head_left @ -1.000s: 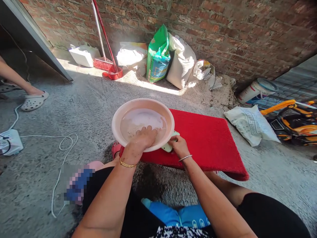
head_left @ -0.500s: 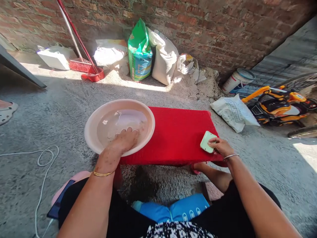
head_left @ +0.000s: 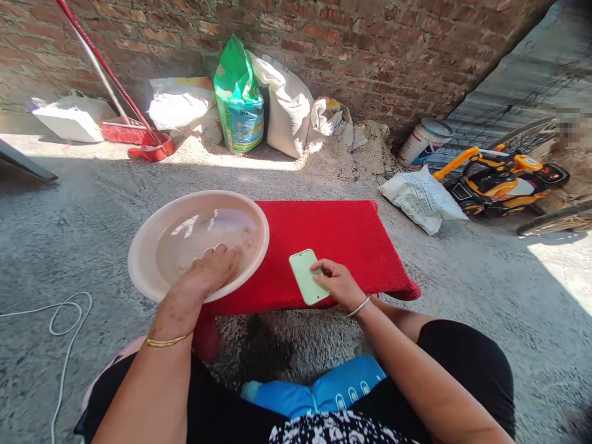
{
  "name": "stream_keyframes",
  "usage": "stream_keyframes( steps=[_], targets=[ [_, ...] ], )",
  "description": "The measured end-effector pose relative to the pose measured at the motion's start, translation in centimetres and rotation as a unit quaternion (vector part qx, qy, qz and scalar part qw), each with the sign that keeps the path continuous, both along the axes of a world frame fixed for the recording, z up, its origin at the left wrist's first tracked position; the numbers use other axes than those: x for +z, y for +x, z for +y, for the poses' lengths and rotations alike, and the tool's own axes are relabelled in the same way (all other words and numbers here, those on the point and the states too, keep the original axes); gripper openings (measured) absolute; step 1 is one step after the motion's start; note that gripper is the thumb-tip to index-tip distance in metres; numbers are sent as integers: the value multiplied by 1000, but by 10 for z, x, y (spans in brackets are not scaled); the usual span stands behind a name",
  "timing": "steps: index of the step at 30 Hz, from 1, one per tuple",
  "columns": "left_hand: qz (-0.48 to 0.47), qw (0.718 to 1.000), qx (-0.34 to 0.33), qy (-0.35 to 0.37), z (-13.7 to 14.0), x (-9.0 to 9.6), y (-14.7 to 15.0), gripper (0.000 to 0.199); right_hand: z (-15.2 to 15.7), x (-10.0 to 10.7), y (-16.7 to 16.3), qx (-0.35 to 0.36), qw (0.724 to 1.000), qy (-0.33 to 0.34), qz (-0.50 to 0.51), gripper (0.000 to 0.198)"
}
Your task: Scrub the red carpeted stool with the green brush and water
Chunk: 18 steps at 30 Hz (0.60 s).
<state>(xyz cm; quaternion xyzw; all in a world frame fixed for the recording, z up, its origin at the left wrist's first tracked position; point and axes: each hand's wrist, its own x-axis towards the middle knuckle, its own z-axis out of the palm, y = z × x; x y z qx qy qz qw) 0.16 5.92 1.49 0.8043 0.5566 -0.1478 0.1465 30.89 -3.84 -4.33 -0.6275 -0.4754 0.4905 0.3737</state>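
Observation:
A pale pink plastic basin (head_left: 142, 271) of water sits over the left part of a red cloth-covered low table (head_left: 324, 228). My left hand (head_left: 208, 271) reaches over the basin's near rim into the water. Its knuckles show above the surface, but its fingertips are hidden. In my right hand (head_left: 337, 280) is a flat, pale green rectangular plastic piece (head_left: 304, 275) with rounded corners and small dark spots near its ends, pinched by the near right edge. It is tilted over the table's front, to the right of the basin.
Bare concrete surrounds the table. Along the brick wall stand a red dustpan (head_left: 160, 148), a green sack (head_left: 238, 98), a white sack (head_left: 289, 105) and a bucket (head_left: 423, 143). A yellow-black toy vehicle (head_left: 504, 179) is at right, a white cable (head_left: 69, 339) at left.
My right hand has carried the pale green piece leftward from the table's right end towards the basin, and the piece has turned. My left hand stays in the basin. The view has shifted slightly.

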Motion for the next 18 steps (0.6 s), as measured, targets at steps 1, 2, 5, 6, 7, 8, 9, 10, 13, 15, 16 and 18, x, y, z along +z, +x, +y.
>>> stream_keyframes(
  steps=[1, 2, 5, 6, 7, 8, 9, 10, 13, 15, 16, 18],
  targets=[
    [3, 1000, 1, -5, 1, 1, 0, 46, 6, -4, -28, 45, 999, -2, 10, 24],
    [6, 1000, 2, -10, 2, 2, 0, 46, 11, -8, -50, 70, 998, 2, 7, 21],
    [3, 1000, 8, -5, 5, 1, 0, 46, 25, -17, -62, 93, 996, -1, -16, 18],
    [2, 1000, 11, -5, 6, 1, -1, 46, 27, -18, -48, 85, 996, -8, -22, 18],
    [2, 1000, 11, -6, 6, 1, -1, 46, 27, -17, -26, 69, 997, -16, -27, 19],
    [4, 1000, 10, -9, 6, 2, 0, 47, 25, -16, 2, 46, 998, -25, -31, 21],
    [10, 1000, 9, -13, 5, 4, 1, 48, 21, -13, 34, 14, 999, -31, -40, 24],
    [16, 1000, 9, -17, 5, 6, 2, 48, 15, -10, 69, -26, 998, -38, -53, 28],
    [28, 999, 12, -32, 4, 12, 7, 50, -13, 1, 173, -144, 980, -71, -115, 34],
    [35, 998, 17, -39, 3, 14, 9, 52, -36, 9, 226, -244, 955, -77, -151, 32],
    [38, 998, 18, -42, 3, 15, 10, 53, -46, 12, 244, -297, 938, -72, -164, 30],
    [38, 998, 20, -41, 2, 14, 10, 53, -59, 17, 260, -383, 906, -46, -173, 28]
  ],
)
